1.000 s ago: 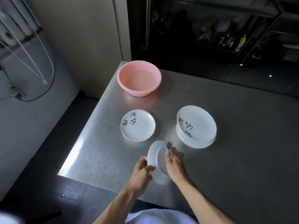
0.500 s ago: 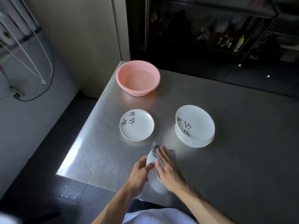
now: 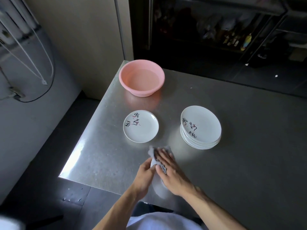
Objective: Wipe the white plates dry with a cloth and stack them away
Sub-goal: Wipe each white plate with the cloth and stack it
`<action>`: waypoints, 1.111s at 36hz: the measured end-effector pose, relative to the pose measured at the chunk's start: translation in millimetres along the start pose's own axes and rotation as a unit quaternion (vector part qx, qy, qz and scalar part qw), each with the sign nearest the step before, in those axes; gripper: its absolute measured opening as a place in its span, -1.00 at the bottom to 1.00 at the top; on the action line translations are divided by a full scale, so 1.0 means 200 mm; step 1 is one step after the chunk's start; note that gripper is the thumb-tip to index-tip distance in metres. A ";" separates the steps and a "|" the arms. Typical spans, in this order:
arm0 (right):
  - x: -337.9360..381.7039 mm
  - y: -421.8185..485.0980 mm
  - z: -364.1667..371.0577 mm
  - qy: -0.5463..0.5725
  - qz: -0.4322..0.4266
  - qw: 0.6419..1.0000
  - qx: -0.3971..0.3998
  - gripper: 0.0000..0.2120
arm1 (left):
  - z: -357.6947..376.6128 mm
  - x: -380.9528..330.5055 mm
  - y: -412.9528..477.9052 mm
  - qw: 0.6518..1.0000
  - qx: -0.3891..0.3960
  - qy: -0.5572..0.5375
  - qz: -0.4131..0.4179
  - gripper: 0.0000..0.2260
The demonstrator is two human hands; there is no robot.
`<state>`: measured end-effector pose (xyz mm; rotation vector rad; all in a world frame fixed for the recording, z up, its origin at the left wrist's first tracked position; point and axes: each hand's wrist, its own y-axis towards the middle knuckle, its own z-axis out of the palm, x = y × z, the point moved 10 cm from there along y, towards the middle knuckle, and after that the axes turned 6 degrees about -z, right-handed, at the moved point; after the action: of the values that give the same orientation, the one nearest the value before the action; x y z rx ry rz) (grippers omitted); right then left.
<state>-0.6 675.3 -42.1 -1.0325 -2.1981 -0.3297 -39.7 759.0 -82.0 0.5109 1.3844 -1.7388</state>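
Low in the middle of the frame, the held plate (image 3: 158,186) stands almost on its edge over the near rim of the steel table (image 3: 249,146), with its long line running from the lower centre up toward the middle. The left hand (image 3: 145,173) grips its left rim with curled fingers and thumb. The right hand (image 3: 172,173) lies flat on the plate's other face, fingers straight and together, pressing the cloth (image 3: 153,151) against it. A grey corner of the cloth sticks out above the fingertips.

From this grip there are two places to set the plate down. The lone plate (image 3: 142,130) lies face up, up and to the left, nearer the left hand. The stack of plates (image 3: 201,128) sits up and to the right, nearer the right hand and about as far off. Which of the two is the dry pile cannot be told from here. Since the left hand is the one gripping, the lone plate looks the shorter carry, but the plate must first be tipped flat.

The count is one plate in hand, one lying alone, and one stack of roughly six, whose rims are too close to count surely. There is one cloth, and one pink basin (image 3: 142,78) at the upper middle, well apart from the plates.
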 end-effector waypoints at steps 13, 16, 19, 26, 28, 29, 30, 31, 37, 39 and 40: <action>0.08 -0.04 -0.02 -0.031 -0.045 0.998 -0.006 -0.46 | -0.01 0.04 0.00 0.999 0.006 0.029 -0.029 -0.74; -0.01 -0.03 -0.02 -0.035 -0.020 0.999 -0.020 -0.50 | -0.01 0.05 -0.01 1.000 0.012 -0.019 -0.013 -0.74; -0.26 -0.03 -0.12 0.039 0.173 0.979 -0.098 -0.53 | 0.00 0.09 0.00 0.996 0.018 -0.080 -0.036 -0.77; -0.13 0.01 -0.12 0.088 0.109 0.987 -0.084 -0.56 | 0.03 -0.01 0.03 0.999 0.017 -0.025 -0.038 -0.68; 0.01 0.01 -0.08 0.036 0.001 0.998 -0.050 -0.53 | 0.04 0.00 0.02 0.999 0.024 0.010 -0.029 -0.74; 0.03 0.01 -0.07 0.023 -0.030 0.999 -0.037 -0.53 | 0.03 0.02 0.01 0.999 0.020 0.017 -0.027 -0.75; 0.03 0.00 -0.07 0.019 -0.040 0.999 -0.032 -0.53 | 0.02 0.03 0.01 0.999 0.016 0.020 -0.029 -0.76; -0.01 0.00 -0.07 0.022 -0.027 0.999 -0.036 -0.53 | 0.00 0.04 0.01 0.999 0.013 0.015 -0.035 -0.77; -0.25 -0.05 -0.11 0.040 0.195 0.977 -0.080 -0.56 | 0.00 0.04 0.02 0.998 0.020 -0.015 -0.060 -0.70; -0.11 -0.03 -0.07 0.016 0.091 0.994 -0.057 -0.50 | -0.01 0.05 0.02 0.998 0.013 -0.015 -0.065 -0.72; -0.03 -0.03 -0.04 -0.004 0.027 0.999 -0.042 -0.47 | -0.01 0.06 0.02 0.998 0.011 -0.011 -0.067 -0.73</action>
<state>1.0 663.1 -40.8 -1.1388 -2.1751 -0.3961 -43.4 757.5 -93.5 0.4163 1.4130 -1.8633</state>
